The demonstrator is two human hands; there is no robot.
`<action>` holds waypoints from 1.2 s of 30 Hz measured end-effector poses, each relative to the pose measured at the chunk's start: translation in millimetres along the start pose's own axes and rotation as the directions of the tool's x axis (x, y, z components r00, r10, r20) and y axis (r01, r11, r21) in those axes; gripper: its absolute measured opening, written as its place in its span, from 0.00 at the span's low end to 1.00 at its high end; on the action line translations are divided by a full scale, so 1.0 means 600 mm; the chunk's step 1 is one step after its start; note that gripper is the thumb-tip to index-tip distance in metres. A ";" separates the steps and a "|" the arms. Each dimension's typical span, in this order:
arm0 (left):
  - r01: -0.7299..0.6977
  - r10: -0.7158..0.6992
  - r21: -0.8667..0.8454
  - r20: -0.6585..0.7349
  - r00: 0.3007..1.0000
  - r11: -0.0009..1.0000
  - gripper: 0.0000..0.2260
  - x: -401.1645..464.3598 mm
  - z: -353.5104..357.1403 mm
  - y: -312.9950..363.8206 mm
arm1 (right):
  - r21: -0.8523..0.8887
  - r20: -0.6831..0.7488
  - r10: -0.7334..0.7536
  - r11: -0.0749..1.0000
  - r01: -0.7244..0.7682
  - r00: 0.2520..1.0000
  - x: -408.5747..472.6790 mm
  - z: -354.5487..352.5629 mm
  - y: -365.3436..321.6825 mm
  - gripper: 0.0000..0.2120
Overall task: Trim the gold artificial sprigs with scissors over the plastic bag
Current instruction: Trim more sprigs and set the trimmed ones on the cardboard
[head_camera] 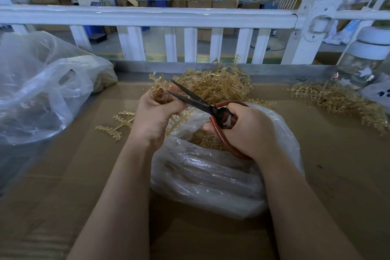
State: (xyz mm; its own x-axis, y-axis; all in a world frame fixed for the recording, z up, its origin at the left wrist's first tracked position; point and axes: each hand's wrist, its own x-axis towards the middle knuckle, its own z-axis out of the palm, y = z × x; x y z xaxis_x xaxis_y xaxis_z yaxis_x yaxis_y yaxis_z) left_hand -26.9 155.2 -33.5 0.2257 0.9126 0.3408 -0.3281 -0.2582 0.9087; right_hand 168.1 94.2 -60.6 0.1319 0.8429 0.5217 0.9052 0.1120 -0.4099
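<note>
My left hand (157, 115) grips a gold sprig (158, 85) whose tips stick up above the fingers and whose stem hangs below the palm. My right hand (249, 129) holds the red-handled scissors (195, 99); their dark blades are parted and point up-left at the sprig beside my left fingers. Both hands hover over a clear plastic bag (209, 175) with gold trimmings (205, 139) inside it.
A heap of gold sprigs (219, 85) lies behind the hands, another pile (341, 101) at the right, and one loose sprig (118, 122) on the cardboard-covered table (84, 186). A large clear bag (42, 88) sits at left. A white railing (147, 16) runs along the far edge.
</note>
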 end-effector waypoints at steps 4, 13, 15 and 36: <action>-0.024 0.024 0.015 0.019 1.000 1.000 0.11 0.001 -0.005 -0.002 | 0.024 -0.012 0.001 1.000 -0.001 1.000 0.001 0.002 0.001 0.22; -0.007 0.007 -0.012 0.036 0.999 1.000 0.10 0.003 -0.007 -0.003 | 0.095 0.027 0.025 0.995 -0.028 0.999 0.002 0.005 0.003 0.27; 0.003 -0.002 -0.025 0.041 0.999 1.000 0.09 0.003 -0.006 -0.003 | 0.137 0.059 0.040 0.989 -0.048 0.997 0.001 0.006 0.003 0.28; 0.011 -0.009 -0.045 0.044 0.999 0.999 0.11 0.000 -0.003 0.000 | 0.245 0.135 0.028 0.968 -0.061 0.990 0.001 0.001 0.000 0.25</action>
State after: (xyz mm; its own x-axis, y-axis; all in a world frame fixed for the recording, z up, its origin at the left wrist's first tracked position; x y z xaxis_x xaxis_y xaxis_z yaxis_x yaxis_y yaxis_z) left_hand -28.3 155.9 -33.9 0.2686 0.9003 0.3426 -0.3666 -0.2333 0.9006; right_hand 167.8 95.4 -60.8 0.1021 0.9089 0.4043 0.7688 0.1859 -0.6119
